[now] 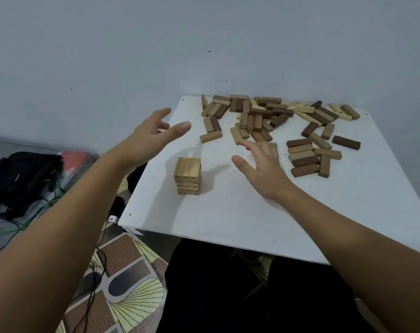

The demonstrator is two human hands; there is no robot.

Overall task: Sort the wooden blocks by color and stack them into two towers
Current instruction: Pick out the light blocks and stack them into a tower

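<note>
A short tower of light wooden blocks [187, 176] stands on the white table [240, 217], near its left side. My left hand [153, 137] hovers above and to the left of the tower, fingers spread, holding nothing. To the tower's right, my right hand [261, 167] is open too, fingers reaching toward the loose blocks. A scattered pile of light and dark blocks [259, 114] covers the far part of the table. A smaller group of mixed blocks [307, 157] lies to the right of my right hand.
The table's back edge meets a grey wall. A black bag [21, 176] and green cable [35, 212] lie on the floor to the left. A patterned mat [122, 284] shows below the table's left front corner.
</note>
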